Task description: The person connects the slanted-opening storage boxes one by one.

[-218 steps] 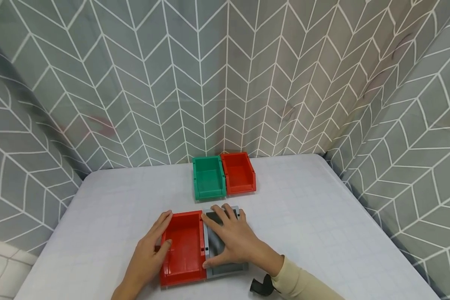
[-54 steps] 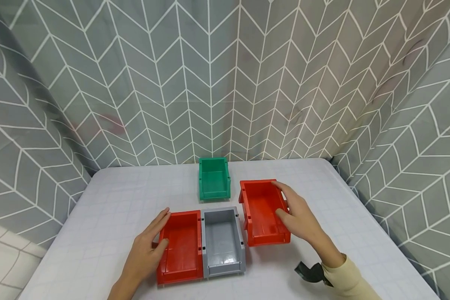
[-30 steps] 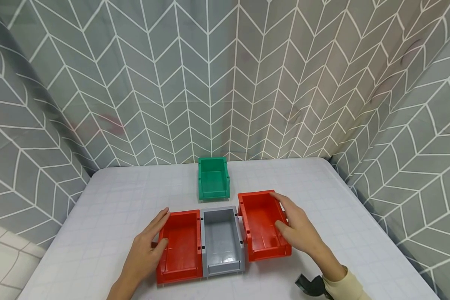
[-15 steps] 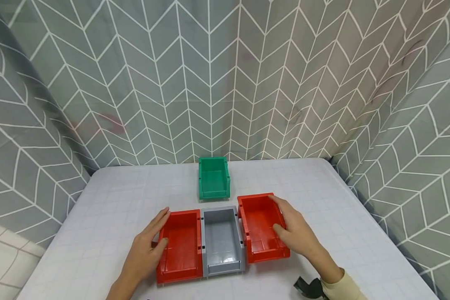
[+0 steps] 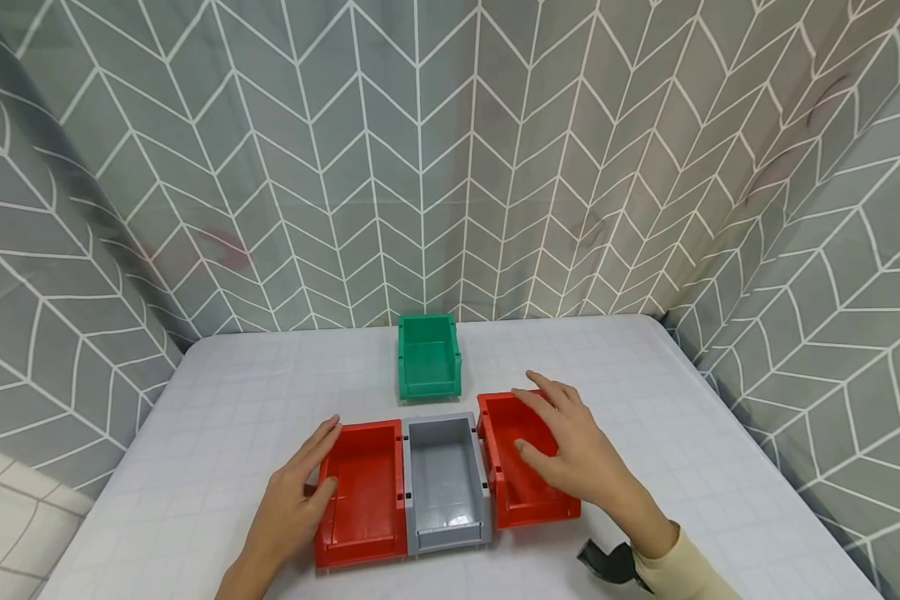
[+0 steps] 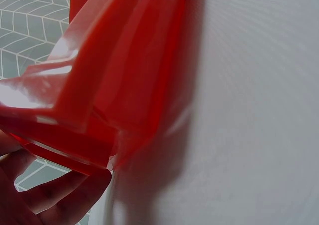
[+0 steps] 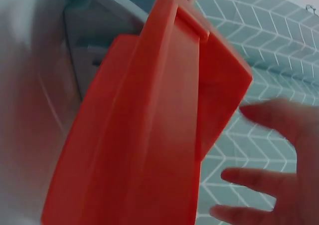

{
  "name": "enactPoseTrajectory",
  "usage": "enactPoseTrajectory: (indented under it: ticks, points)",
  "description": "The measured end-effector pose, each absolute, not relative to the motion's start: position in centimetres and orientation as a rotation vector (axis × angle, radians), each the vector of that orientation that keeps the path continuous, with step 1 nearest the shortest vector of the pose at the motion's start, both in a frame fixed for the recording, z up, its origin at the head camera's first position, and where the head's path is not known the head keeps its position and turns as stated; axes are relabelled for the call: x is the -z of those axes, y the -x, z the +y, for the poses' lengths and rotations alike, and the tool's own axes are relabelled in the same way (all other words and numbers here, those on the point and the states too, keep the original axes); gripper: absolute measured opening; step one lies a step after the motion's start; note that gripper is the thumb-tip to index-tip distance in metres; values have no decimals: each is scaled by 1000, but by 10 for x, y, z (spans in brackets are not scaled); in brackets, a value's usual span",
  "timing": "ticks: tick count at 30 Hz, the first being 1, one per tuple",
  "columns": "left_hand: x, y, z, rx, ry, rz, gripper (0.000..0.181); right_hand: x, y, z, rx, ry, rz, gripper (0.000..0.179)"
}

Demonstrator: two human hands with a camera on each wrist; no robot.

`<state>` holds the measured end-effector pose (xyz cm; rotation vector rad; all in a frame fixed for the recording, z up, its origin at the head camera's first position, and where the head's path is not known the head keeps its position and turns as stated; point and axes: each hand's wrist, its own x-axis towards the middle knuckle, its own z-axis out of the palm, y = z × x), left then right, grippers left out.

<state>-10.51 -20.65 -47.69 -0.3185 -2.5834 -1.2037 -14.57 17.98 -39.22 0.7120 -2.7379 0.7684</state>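
At the left of the row sits a red storage bin (image 5: 362, 492). My left hand (image 5: 294, 498) grips its left side, thumb over the side rim and fingertips at the back corner. In the left wrist view the fingers (image 6: 82, 197) meet the end of the red wall. A grey storage bin (image 5: 444, 475) stands against it on the right. Beside the grey one is another red storage bin (image 5: 521, 467), its back slightly farther away. My right hand (image 5: 573, 446) hovers over that bin's right side with fingers spread. The right wrist view shows a gap between these fingers (image 7: 254, 180) and the red wall.
A green storage bin (image 5: 429, 358) stands behind the row, near the back of the white table (image 5: 270, 375). A black strap piece (image 5: 607, 562) hangs at the right wrist. Grey patterned curtains (image 5: 420, 167) enclose the table at the back and sides.
The right hand has brought the red bin from beside the green one to the grey bin's right side, lowered it, and let go. The left hand has kept its place.
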Motion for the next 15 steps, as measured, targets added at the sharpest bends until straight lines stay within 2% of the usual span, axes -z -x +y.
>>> enactPoseTrajectory:
  ticks: [9,15]
  points:
    - [476,105,-206,1207,328,-2580,69,381,151,164,-517,-994,-2960,106]
    - [476,105,-206,1212,315,-2585,69,379,156,161,-494,-1009,-2996,111]
